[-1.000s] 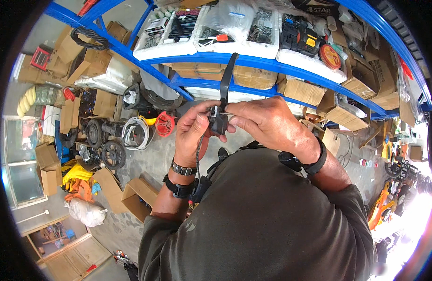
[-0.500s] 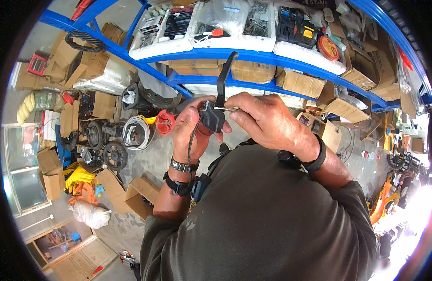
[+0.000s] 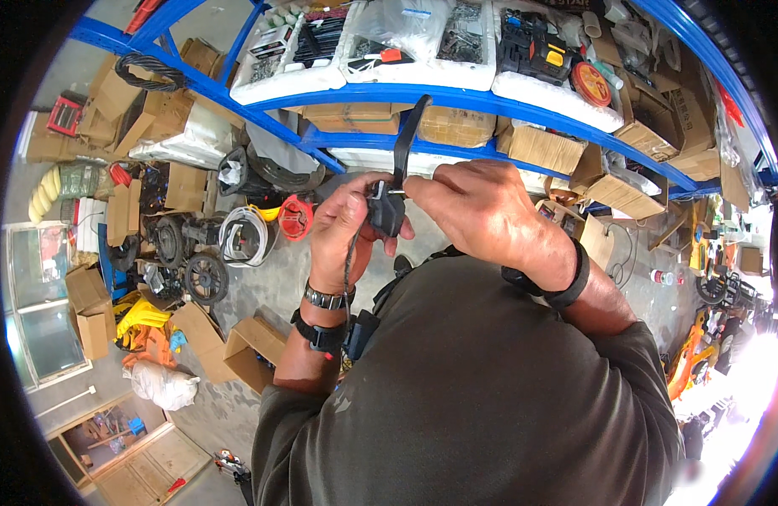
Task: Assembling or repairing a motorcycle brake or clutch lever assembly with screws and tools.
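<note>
Black plastic: one housing (image 3: 387,218) with a long curved lever (image 3: 402,152), located near picture centre; the lever is pointed towards 12 o'clock, and a thin cable (image 3: 349,266) is hung towards 7. Left hand (image 3: 337,232), at 8 o'clock of the housing: curled about it, thumb uppermost, presumably so that the piece is kept steady. Right hand (image 3: 494,211), at 3 o'clock: drawn narrow, a thin metal shaft (image 3: 396,192) apparently pinched in it; the fingertips are partly hidden, so the exact grip cannot be told. The shaft is aimed at 9, probably so that the housing is met from the side. Blue shelf (image 3: 456,95): set at 12 o'clock, beyond the lever. Compared with half a second ago: less shaft is exposed, the right thumb is hidden, and the housing is turned slightly.
</note>
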`<move>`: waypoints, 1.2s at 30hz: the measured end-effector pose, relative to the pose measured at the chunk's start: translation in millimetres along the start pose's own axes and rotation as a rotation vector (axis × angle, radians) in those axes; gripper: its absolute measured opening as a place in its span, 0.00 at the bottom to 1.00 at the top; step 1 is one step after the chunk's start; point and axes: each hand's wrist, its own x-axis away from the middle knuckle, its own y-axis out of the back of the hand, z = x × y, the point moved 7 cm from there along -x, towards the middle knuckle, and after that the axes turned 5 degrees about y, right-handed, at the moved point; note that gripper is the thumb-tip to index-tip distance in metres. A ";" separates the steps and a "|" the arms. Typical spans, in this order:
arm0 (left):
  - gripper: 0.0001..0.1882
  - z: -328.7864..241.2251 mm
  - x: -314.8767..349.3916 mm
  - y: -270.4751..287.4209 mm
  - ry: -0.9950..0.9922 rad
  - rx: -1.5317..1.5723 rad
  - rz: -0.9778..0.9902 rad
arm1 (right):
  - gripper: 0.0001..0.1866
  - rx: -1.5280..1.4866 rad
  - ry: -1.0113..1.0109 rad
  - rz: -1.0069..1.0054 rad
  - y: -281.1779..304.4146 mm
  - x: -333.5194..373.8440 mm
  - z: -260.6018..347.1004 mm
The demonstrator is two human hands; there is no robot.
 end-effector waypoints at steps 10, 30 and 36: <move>0.28 -18.8 1.2 -14.1 -0.136 -0.257 -0.037 | 0.06 -0.127 -0.116 -0.100 5.2 2.7 -5.2; 0.23 -38.5 2.2 -27.9 -0.335 -0.508 -0.065 | 0.08 -0.919 -0.521 0.017 -16.1 13.0 -31.7; 0.22 -31.8 4.6 -18.2 -0.317 -0.512 -0.129 | 0.09 -0.570 -0.380 -0.008 -7.7 9.3 -25.3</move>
